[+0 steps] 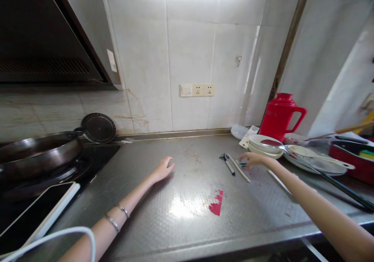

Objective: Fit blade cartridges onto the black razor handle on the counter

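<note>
My left hand (164, 169) is at the middle of the steel counter (140, 223), with its thumb and fingers apart and nothing in them. Two bracelets circle that wrist. Farther right, my right hand (253, 160) reaches down with loosely curved, parted fingers over small dark green pieces (242, 164); whether the fingertips touch them I cannot tell. Just left of these lie a thin white stick (239, 169) and a razor (227, 164) with a dark green head. A torn red scrap (216, 203) lies flat between my two arms.
On the left stand a pan (43, 153) on the stove, a dark round disc (98, 128) against the wall and a white-edged device (55, 211) with a cable. At right are stacked bowls (264, 143), a red thermos (277, 117), plates with ladles, and a red pot (344, 158).
</note>
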Tool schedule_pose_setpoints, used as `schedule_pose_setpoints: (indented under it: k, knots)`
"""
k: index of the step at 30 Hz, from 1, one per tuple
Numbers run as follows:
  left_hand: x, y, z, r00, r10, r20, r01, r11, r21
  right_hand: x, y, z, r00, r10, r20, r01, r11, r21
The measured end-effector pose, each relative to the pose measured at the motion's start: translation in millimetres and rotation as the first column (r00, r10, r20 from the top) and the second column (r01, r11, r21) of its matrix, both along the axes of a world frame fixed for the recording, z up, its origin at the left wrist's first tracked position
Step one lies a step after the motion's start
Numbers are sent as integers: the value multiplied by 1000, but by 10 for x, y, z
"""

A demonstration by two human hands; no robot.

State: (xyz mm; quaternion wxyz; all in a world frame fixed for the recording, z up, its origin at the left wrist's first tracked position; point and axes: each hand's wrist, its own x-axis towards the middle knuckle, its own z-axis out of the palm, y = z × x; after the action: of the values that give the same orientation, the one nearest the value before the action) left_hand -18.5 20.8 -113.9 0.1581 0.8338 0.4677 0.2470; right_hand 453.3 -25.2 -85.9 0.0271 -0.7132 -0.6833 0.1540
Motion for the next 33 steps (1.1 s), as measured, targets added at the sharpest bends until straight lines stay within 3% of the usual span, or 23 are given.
schedule_pose_setpoints:
  k: [6,12,16,21,26,33]
  knots:
    - [-258,84,-59,981,105,-165,-102,994,27,-205,92,132,999,41,-7,-40,994,102]
    - [-672,106,-117,929,267,-254,-273,962,15,-824,338,187,989,147,-16,-141,967,212]
    - [-929,85,-161,900,335,-280,-339,940,39,-1315,418,29,977,212,-17,-199,940,279]
    - [-1063,64,-212,873,371,-318,-363,928,85,-1739,395,-313,981,192,17,-185,913,363]
    - [-1048,68,-239,849,387,-359,-371,921,117,-1888,311,-538,987,145,72,-162,892,422]
    - [-1033,79,-241,828,404,-389,-375,914,153,-1931,285,-579,988,99,118,-143,877,458]
